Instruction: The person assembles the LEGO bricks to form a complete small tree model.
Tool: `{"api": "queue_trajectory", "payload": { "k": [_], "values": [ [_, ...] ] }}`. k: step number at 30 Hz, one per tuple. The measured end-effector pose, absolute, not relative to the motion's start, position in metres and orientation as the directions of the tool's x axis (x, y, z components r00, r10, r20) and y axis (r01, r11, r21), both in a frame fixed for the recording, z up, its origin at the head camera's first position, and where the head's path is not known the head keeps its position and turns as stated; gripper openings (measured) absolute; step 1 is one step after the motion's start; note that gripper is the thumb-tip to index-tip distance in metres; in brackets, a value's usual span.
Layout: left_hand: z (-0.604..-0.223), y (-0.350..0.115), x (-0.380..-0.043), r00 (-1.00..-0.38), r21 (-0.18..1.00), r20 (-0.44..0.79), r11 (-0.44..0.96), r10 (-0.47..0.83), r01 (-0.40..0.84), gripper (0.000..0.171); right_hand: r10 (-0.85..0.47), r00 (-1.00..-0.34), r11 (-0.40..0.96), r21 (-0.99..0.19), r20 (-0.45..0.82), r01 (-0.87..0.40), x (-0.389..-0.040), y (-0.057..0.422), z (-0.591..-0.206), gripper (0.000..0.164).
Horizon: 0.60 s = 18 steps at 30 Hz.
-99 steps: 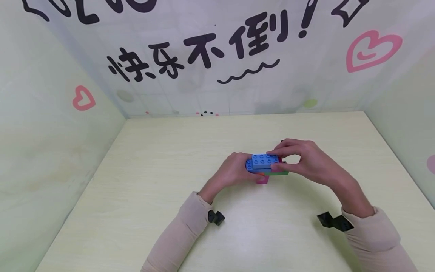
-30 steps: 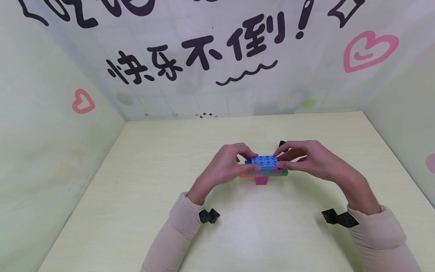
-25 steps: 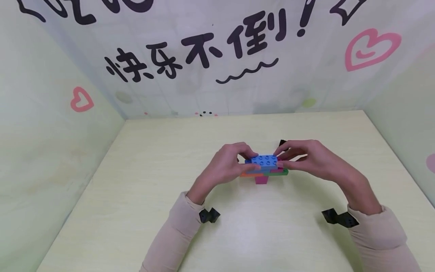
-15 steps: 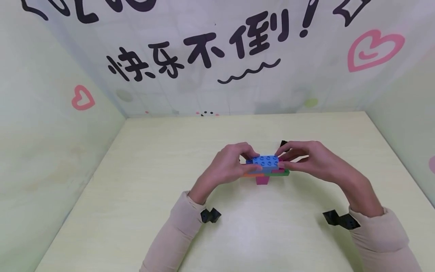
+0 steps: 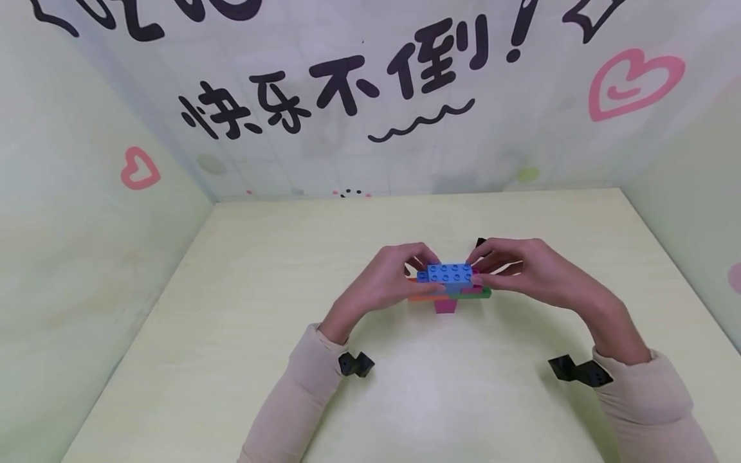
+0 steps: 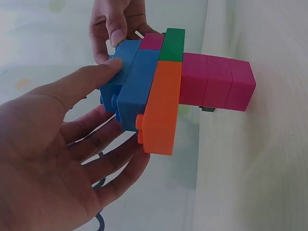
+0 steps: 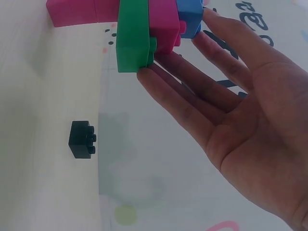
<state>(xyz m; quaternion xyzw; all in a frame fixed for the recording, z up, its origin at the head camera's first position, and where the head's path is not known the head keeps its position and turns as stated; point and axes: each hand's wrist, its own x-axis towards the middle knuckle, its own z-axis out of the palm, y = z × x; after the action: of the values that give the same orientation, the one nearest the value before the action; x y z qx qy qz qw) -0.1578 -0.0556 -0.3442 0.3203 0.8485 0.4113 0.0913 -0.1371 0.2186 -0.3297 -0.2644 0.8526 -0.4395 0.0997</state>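
A toy brick build stands on the table, topped by a blue brick with its studs up. Beneath that come a second blue brick beside a pink one, then an orange brick beside a green one. A column of pink bricks carries them. My left hand pinches the top blue brick from the left, thumb on its near side and fingers behind. At its right end my right hand pinches the same brick between thumb and index finger.
A small black brick lies on the table behind the build, partly hidden by the right hand in the head view. Printed cloth walls enclose the table at the back and both sides. Black wrist mounts sit at both cuffs.
From a hold low around the build's left side, my left hand has shifted up to the top blue brick. Lately its thumb has slid slightly lower. My right hand stays nearly where it was.
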Motion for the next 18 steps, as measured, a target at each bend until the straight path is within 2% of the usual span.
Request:
{"api": "queue_trajectory", "payload": {
  "k": [9, 15, 18],
  "values": [
    [-0.361, -0.046, -0.161, -0.785, 0.651, 0.021, 0.587, 0.619, 0.480, 0.044, -0.533, -0.844, 0.494, -0.787, 0.062, -0.370, -0.135, 0.218, -0.329, 0.027],
    [-0.366, -0.043, -0.161, -0.798, 0.677, 0.006, 0.585, 0.602, 0.446, 0.039, -0.552, -0.830, 0.499, -0.767, 0.079, -0.404, -0.136, 0.218, -0.328, 0.028],
    [-0.365, -0.042, -0.160, -0.800, 0.678, 0.004, 0.586, 0.601, 0.443, 0.040, -0.531, -0.840, 0.543, -0.713, 0.117, -0.443, -0.138, 0.220, -0.328, 0.035]
  ]
}}
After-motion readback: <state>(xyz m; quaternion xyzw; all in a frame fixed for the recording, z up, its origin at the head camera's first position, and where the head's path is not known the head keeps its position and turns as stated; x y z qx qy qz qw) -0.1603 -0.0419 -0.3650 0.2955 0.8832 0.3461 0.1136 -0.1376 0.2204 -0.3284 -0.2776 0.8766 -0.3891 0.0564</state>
